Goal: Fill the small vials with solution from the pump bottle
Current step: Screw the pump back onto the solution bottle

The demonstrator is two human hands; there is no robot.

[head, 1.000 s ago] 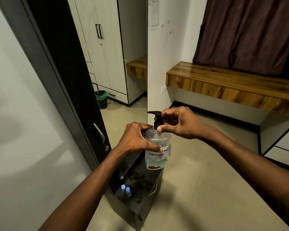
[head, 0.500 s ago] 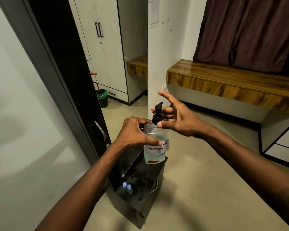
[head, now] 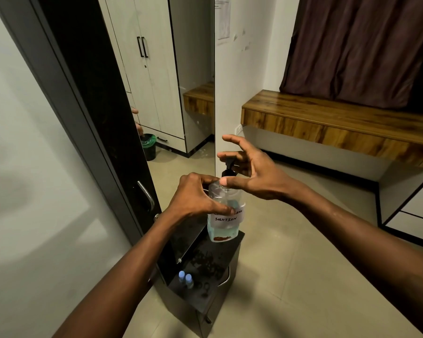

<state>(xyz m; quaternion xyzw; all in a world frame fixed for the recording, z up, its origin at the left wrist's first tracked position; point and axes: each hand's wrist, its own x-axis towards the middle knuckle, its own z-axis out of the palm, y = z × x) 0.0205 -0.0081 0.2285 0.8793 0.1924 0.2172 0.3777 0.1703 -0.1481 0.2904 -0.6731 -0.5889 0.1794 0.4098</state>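
Since a second ago my right hand [head: 252, 172] has released the pump [head: 227, 167], fingers spread at its one o'clock, while my left hand [head: 195, 196] grips the pump bottle [head: 224, 215], steadying it above the surface [head: 205, 276] where the vials [head: 185, 279] wait at six o'clock.

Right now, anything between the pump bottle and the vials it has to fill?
Nothing visible. The pump bottle, gripped by the left hand, is above the far end of the black cabinet; the two blue-capped vials stand at its near end, still capped.
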